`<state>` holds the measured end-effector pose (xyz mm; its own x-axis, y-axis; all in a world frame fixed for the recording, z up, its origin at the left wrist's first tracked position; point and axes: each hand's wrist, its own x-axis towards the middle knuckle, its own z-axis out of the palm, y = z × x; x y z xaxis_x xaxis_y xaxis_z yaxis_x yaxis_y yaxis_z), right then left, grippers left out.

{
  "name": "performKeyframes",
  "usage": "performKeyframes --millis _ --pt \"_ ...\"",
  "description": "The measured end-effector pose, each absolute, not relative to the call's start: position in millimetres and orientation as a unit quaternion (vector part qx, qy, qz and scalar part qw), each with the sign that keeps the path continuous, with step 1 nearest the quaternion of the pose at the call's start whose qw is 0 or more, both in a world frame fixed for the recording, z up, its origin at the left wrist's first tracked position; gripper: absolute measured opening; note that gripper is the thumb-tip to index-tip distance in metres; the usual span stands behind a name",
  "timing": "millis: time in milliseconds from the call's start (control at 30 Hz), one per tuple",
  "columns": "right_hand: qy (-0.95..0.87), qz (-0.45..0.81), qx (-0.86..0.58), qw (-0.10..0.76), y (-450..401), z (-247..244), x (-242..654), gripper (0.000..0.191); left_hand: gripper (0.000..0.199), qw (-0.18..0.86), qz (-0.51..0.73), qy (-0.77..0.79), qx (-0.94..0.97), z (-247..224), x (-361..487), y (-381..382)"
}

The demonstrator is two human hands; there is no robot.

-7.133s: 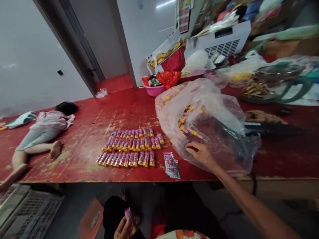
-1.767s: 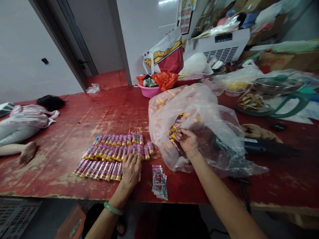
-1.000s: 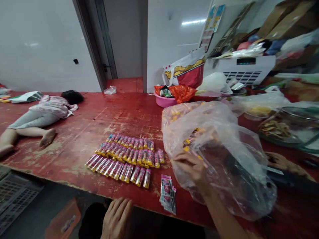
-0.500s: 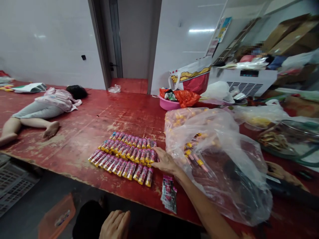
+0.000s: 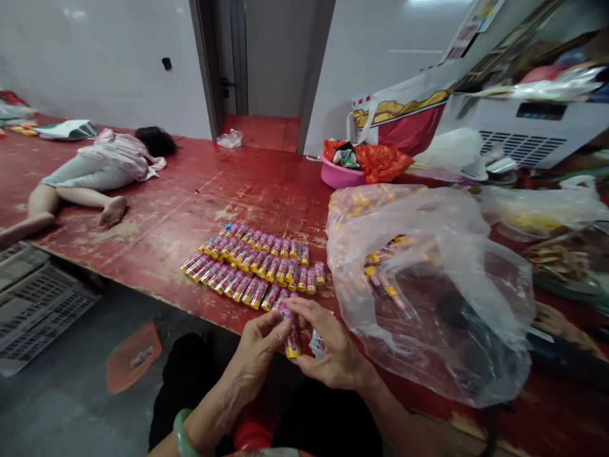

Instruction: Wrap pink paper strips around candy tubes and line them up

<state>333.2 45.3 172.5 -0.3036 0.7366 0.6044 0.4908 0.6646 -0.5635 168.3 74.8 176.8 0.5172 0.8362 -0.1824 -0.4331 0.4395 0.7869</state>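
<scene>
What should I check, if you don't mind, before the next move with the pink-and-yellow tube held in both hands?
1. Grip: ok. The slim pink-and-yellow tube is pinched between the fingers of the left hand and the right hand.
2. Laid-out tubes: ok. The rows of matching tubes lie side by side on the worn red table.
3. Supply: ok. The clear plastic bag lies beside the right hand, with more tubes showing inside.
4. Stack of pink sachets: cannot tell. The right hand hides most of it.
5. Person lying on the table: ok. They are well apart from the rows.
</scene>
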Motion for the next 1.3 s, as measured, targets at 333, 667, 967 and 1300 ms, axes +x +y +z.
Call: performKeyframes --millis 333,667,967,1300 --pt "-0.735 0.008 -0.399 0.549 12.7 167.0 304.9 0.043 0.024 0.819 0.42 0.275 0.278 190.6 157.8 56.6" --pt "-0.723 -0.04 -0.398 0.564 7.1 178.1 296.4 0.042 0.025 0.82 0.441 0.262 0.253 189.6 159.8 45.2" --pt "-0.73 -0.084 -0.41 0.541 5.4 166.3 298.9 0.037 0.031 0.818 0.438 0.283 0.245 192.3 161.8 43.1" --pt "-0.715 -0.107 -0.42 0.548 5.7 157.8 298.2 0.037 0.03 0.82 0.43 0.291 0.242 191.2 163.8 43.9"
